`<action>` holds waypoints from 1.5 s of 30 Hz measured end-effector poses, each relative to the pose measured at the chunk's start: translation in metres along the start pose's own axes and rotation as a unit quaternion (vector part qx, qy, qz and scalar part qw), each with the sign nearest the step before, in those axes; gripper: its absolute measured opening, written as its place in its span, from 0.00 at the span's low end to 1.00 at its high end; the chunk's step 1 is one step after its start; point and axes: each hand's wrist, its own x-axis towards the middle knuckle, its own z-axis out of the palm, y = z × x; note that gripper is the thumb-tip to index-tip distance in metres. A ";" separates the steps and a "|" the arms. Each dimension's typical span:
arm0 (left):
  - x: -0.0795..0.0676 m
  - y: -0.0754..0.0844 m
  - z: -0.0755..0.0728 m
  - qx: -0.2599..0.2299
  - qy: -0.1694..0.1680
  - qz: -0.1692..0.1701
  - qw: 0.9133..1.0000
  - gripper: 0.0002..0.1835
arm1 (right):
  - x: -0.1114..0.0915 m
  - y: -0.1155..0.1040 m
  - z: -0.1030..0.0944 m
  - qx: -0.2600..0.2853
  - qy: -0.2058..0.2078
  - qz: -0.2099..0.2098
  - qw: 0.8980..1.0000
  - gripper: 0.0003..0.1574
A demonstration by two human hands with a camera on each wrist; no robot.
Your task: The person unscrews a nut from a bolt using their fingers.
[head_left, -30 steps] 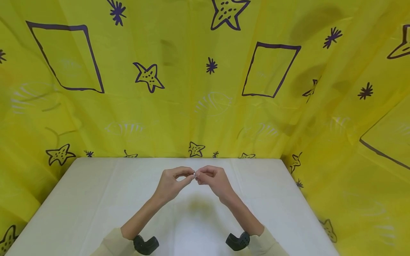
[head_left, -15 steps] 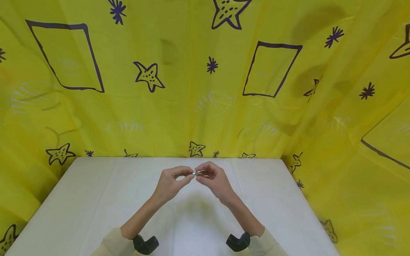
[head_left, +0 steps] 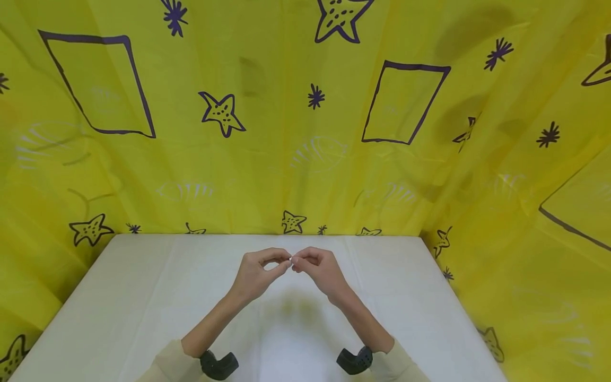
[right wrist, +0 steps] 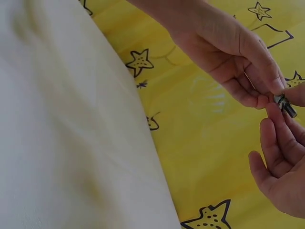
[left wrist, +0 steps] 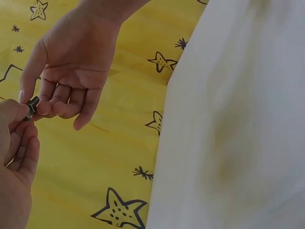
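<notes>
A small metal bolt with a nut on its thread is held between both hands, above the far half of the table. My left hand pinches the bolt at its head end with thumb and forefinger. From the other side, my right hand has thumb and forefinger around the nut, its other fingers curled loosely. The threaded end points toward the right hand in the right wrist view. In the left wrist view the dark bolt shows between the fingertips; in the head view the fingers mostly hide it.
A white-covered table lies below both hands. Yellow curtains printed with starfish and frames rise behind and at the sides. Black wrist devices sit at the sleeve cuffs.
Half a second ago the right fingers were spread apart and the metal showed between the hands; now they have closed on it again. The left hand has stayed nearly still.
</notes>
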 end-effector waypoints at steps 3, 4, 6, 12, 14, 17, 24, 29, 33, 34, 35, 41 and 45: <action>0.000 0.000 0.000 0.003 0.005 0.003 1.000 0.06 | 0.000 -0.001 0.000 0.011 -0.004 -0.010 1.000 0.10; 0.000 0.000 0.000 0.004 0.006 0.004 1.000 0.06 | -0.001 -0.001 0.000 0.015 -0.006 -0.014 1.000 0.11; 0.000 0.000 -0.001 0.003 0.006 0.003 1.000 0.06 | -0.001 -0.002 -0.001 0.019 -0.008 -0.023 1.000 0.11; -0.002 -0.001 -0.002 -0.004 0.000 -0.015 1.000 0.06 | -0.003 -0.001 -0.001 0.033 -0.017 -0.050 0.998 0.10; -0.002 -0.001 -0.002 -0.007 -0.002 -0.018 1.000 0.06 | -0.003 0.000 -0.001 0.032 -0.022 -0.059 0.998 0.10; -0.002 0.000 -0.002 -0.011 -0.003 -0.021 1.000 0.05 | -0.004 0.002 -0.004 0.037 -0.032 -0.056 0.997 0.14; -0.002 0.001 -0.001 -0.009 -0.005 -0.023 1.000 0.05 | -0.003 0.003 -0.005 0.040 -0.036 -0.019 0.998 0.16; -0.001 0.000 0.001 -0.014 -0.010 -0.013 1.000 0.05 | -0.003 -0.001 -0.003 0.034 -0.026 -0.017 0.999 0.13; -0.002 -0.001 0.001 -0.011 -0.007 -0.011 1.000 0.05 | -0.004 -0.003 -0.002 0.026 -0.014 -0.027 0.999 0.11; -0.002 -0.001 0.001 -0.008 -0.007 -0.012 1.000 0.05 | -0.005 -0.003 -0.003 0.022 -0.012 -0.030 0.999 0.11; -0.002 -0.001 0.001 -0.007 -0.007 -0.013 1.000 0.05 | -0.005 -0.003 -0.003 0.019 -0.012 -0.033 0.999 0.11; -0.004 0.000 0.000 -0.004 -0.009 -0.028 1.000 0.05 | -0.005 -0.001 -0.003 0.030 -0.016 -0.055 0.998 0.10; -0.005 0.001 -0.001 -0.010 -0.007 -0.032 0.999 0.05 | -0.006 0.000 -0.002 0.031 -0.022 -0.069 0.997 0.10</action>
